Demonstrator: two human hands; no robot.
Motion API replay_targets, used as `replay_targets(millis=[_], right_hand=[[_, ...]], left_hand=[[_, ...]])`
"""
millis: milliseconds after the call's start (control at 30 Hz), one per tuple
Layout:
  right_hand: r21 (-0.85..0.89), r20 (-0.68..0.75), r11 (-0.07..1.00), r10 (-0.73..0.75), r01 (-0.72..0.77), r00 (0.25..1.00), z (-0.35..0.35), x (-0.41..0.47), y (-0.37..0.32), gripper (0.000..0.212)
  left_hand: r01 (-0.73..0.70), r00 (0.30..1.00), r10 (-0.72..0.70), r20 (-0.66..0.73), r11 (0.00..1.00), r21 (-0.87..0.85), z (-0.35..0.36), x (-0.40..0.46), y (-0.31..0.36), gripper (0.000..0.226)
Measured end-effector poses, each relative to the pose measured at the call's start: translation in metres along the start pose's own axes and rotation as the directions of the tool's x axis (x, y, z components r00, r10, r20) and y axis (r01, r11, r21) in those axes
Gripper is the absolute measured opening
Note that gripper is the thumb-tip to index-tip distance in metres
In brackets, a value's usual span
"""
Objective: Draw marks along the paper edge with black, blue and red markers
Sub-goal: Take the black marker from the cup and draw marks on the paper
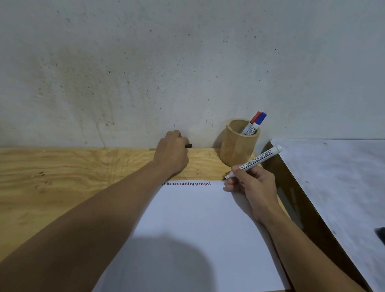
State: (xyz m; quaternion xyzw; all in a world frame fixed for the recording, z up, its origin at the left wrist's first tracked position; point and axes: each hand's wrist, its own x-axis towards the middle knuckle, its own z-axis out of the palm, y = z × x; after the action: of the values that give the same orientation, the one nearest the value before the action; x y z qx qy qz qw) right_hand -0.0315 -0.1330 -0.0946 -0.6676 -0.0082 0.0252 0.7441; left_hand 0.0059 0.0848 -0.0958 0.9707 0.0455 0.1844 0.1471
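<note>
Here our right hand's fingers [237,174] are closed around a white marker [253,163] with its cap off, the barrel printed "Boardmarker" and slanting up to the right, its dark tip just beyond the far right corner of the paper [195,231]; we cannot tell whether the tip touches anything. The right hand [252,190] itself rests over that corner, heel on the sheet's right edge. Our left hand's fingers [176,137] are curled shut around a small black piece [189,145], likely the marker's cap, of which only an end pokes out to the right. The left hand [172,154] sits on the desk [49,182] past the paper's far edge, close to the wall [147,52], and its forearm crosses the sheet's left side.

Along the paper's far edge runs a row of short marks [186,183] in black, blue and red, from near our left wrist to a little short of the right corner. The white sheet lies flat on the plywood desk, a rounded shadow across its near part.

Just beyond the right hand stands a round wooden cup [237,148] against the wall, holding a red-capped marker [252,121] and a blue-capped marker [259,123], both leaning right. To the right, a pale marbled tabletop [343,177] stands apart from the desk across a dark gap.
</note>
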Motion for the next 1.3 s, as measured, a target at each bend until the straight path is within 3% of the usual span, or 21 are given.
replay_targets(millis=[200,367,600,967,1067,1133,1200,1300], right_hand=[[-0.003,-0.002,1.000,-0.003,0.003,1.000,0.000,0.000,0.001,0.010],[-0.010,0.005,1.000,-0.006,0.006,1.000,0.000,-0.002,-0.001,0.012],[-0.003,0.017,1.000,-0.011,0.011,1.000,0.001,-0.003,-0.002,0.016],[-0.023,0.017,1.000,-0.012,0.012,1.000,0.001,-0.004,-0.003,0.016],[-0.019,0.018,1.000,-0.009,0.009,1.000,0.002,-0.004,-0.002,0.016],[-0.023,0.020,1.000,-0.012,0.012,1.000,0.002,-0.004,-0.002,0.017],[-0.042,0.023,0.999,-0.018,0.019,1.000,0.001,-0.004,-0.001,0.017],[-0.047,0.024,0.999,-0.025,0.026,0.999,0.001,-0.004,-0.002,0.017]], left_hand=[[0.026,0.998,-0.023,-0.062,0.999,0.047,0.006,-0.006,0.004,0.025],[0.110,0.991,-0.113,-0.075,0.993,-0.050,0.002,-0.002,0.009,0.014],[0.075,0.996,-0.075,-0.049,0.997,0.000,0.003,0.000,0.006,0.024],[0.101,0.993,-0.097,-0.062,0.993,0.058,0.005,-0.004,0.006,0.020],[0.201,0.975,-0.199,-0.100,0.980,0.004,0.004,-0.004,0.007,0.016],[0.342,0.928,-0.358,-0.106,0.929,-0.144,0.004,-0.002,0.007,0.015],[0.450,0.871,-0.485,-0.079,0.852,-0.267,0.001,0.002,0.008,0.023],[0.516,0.833,-0.550,-0.062,0.813,-0.270,0.000,0.008,0.011,0.037]])
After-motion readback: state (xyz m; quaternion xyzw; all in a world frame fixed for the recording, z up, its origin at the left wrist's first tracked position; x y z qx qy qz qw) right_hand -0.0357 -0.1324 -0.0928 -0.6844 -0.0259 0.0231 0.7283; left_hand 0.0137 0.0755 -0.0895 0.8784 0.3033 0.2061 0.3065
